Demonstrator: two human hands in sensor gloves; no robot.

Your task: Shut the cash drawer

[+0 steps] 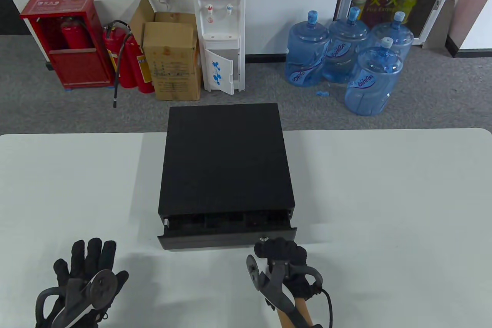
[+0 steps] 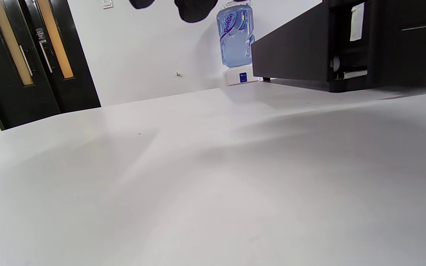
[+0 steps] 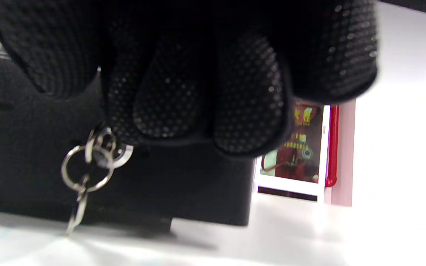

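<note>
A black cash drawer (image 1: pixel 226 159) stands at the middle of the white table (image 1: pixel 384 208). Its drawer front (image 1: pixel 215 237) is pulled out a little, so a dark gap with compartments shows behind it. My right hand (image 1: pixel 282 253) is against the drawer front just right of the lock (image 1: pixel 263 238), fingers curled. In the right wrist view the curled fingers (image 3: pixel 198 92) sit over the lock and a key ring (image 3: pixel 87 170) hangs below them. My left hand (image 1: pixel 90 262) lies flat on the table, fingers spread, left of the drawer and apart from it. The left wrist view shows the drawer's left side (image 2: pixel 294 55).
Behind the table, on the floor, stand a water dispenser (image 1: pixel 221 28), several blue water bottles (image 1: pixel 346 55), a cardboard box (image 1: pixel 173 59) and red fire extinguishers (image 1: pixel 130 59). The table stretches wide on both sides of the cash drawer.
</note>
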